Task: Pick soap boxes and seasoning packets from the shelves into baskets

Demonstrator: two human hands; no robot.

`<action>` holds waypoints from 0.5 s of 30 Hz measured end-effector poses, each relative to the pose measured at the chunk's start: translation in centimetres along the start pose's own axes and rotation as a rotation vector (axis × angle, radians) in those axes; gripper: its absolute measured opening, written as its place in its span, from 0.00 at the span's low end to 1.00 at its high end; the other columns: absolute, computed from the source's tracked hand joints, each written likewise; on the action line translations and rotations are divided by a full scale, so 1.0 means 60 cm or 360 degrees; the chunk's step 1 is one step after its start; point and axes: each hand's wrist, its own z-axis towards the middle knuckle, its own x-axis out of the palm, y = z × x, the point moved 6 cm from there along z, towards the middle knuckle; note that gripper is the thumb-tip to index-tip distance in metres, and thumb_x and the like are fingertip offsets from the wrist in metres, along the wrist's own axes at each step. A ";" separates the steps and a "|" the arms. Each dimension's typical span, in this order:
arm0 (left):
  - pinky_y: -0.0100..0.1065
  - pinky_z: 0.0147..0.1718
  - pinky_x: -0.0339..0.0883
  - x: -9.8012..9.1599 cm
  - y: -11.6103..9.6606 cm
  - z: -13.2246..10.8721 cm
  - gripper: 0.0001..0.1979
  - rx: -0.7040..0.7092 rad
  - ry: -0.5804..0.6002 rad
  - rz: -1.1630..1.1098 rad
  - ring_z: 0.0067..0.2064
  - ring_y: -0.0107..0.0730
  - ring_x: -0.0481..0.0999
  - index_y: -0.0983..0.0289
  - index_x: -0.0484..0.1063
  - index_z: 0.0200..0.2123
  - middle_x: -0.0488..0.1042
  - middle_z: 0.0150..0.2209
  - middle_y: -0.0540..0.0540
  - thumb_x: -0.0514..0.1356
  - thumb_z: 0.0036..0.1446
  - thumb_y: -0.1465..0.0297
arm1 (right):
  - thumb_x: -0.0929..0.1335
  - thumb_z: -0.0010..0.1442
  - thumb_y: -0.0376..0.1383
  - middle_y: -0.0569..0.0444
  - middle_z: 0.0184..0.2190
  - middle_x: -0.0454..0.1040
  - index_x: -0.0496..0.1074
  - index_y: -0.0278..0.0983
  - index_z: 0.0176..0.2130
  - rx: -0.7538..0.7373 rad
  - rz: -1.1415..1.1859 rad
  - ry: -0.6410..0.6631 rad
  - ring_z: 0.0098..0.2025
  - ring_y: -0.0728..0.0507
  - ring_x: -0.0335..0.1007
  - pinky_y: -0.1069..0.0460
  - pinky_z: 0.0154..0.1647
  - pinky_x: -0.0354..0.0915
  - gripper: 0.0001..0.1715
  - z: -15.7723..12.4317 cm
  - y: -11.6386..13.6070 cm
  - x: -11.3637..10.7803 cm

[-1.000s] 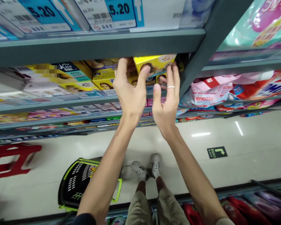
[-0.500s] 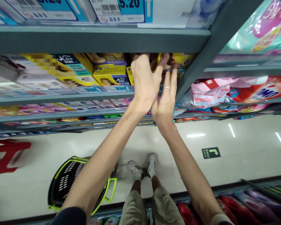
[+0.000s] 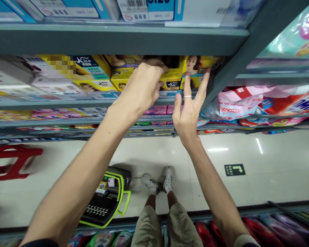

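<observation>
My left hand [image 3: 143, 84] is curled over a yellow box [image 3: 171, 77] on the shelf, thumb low and index finger over the top; its other fingertips are hidden. My right hand [image 3: 190, 108], with a ring on one finger, is spread with its fingers stretched upward. Two of its fingertips touch another yellow box [image 3: 204, 65] printed with a portrait, at the right end of the row. Left of my left hand stand more yellow cartons [image 3: 92, 67] with a dark blue label.
A grey shelf beam [image 3: 113, 43] runs just above my hands, and a grey upright [image 3: 231, 58] stands to the right. Bagged detergent [image 3: 237, 103] lies beyond it. Below are a black basket with green trim [image 3: 106, 206], holding small packages, and a red stand [image 3: 15, 161].
My left hand has moved left and drawn partly out from between the boxes. My right hand has shifted slightly right, its fingers spreading. The portrait box now shows more fully.
</observation>
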 end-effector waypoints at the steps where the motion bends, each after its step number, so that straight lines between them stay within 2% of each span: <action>1: 0.62 0.76 0.59 0.002 -0.004 0.002 0.17 0.0043 0.0053 0.0057 0.67 0.58 0.74 0.62 0.81 0.50 0.81 0.56 0.56 0.72 0.61 0.61 | 0.54 0.82 0.40 0.36 0.81 0.28 0.55 0.32 0.76 -0.0026 -0.0008 -0.0001 0.84 0.35 0.24 0.32 0.82 0.43 0.31 0.001 0.001 0.004; 5: 0.57 0.76 0.63 0.008 0.000 0.000 0.16 0.0040 0.0050 0.0121 0.69 0.53 0.73 0.62 0.79 0.52 0.79 0.59 0.57 0.69 0.66 0.61 | 0.55 0.81 0.43 0.39 0.81 0.26 0.55 0.34 0.76 0.0011 -0.0038 -0.0009 0.84 0.29 0.23 0.27 0.80 0.43 0.32 0.007 -0.003 0.016; 8: 0.55 0.76 0.64 0.006 0.013 -0.003 0.14 -0.0080 -0.0060 -0.0007 0.70 0.50 0.72 0.61 0.78 0.50 0.78 0.59 0.57 0.67 0.68 0.60 | 0.54 0.80 0.44 0.40 0.81 0.31 0.55 0.36 0.76 0.0086 -0.0025 0.0021 0.84 0.27 0.23 0.23 0.79 0.42 0.33 0.010 -0.004 0.017; 10: 0.57 0.75 0.64 -0.001 0.005 -0.003 0.15 -0.0104 -0.0120 -0.0053 0.69 0.50 0.72 0.62 0.77 0.49 0.78 0.59 0.58 0.67 0.67 0.58 | 0.55 0.80 0.45 0.40 0.81 0.34 0.55 0.36 0.76 0.0078 -0.0005 0.0006 0.84 0.28 0.26 0.23 0.79 0.43 0.33 0.003 -0.001 0.010; 13: 0.56 0.73 0.66 -0.020 -0.043 -0.024 0.16 0.0037 -0.0227 0.0128 0.68 0.50 0.72 0.59 0.77 0.53 0.77 0.59 0.57 0.69 0.65 0.61 | 0.55 0.80 0.42 0.36 0.79 0.42 0.55 0.34 0.76 0.0023 0.0078 -0.0139 0.83 0.33 0.38 0.28 0.80 0.50 0.32 -0.029 -0.002 -0.013; 15: 0.53 0.71 0.68 -0.028 -0.077 -0.074 0.16 0.0113 -0.0398 0.0268 0.65 0.48 0.74 0.57 0.77 0.56 0.78 0.58 0.56 0.66 0.67 0.63 | 0.55 0.80 0.41 0.36 0.74 0.56 0.62 0.35 0.72 0.0053 0.0192 -0.0269 0.79 0.35 0.53 0.31 0.77 0.59 0.29 -0.056 -0.015 -0.028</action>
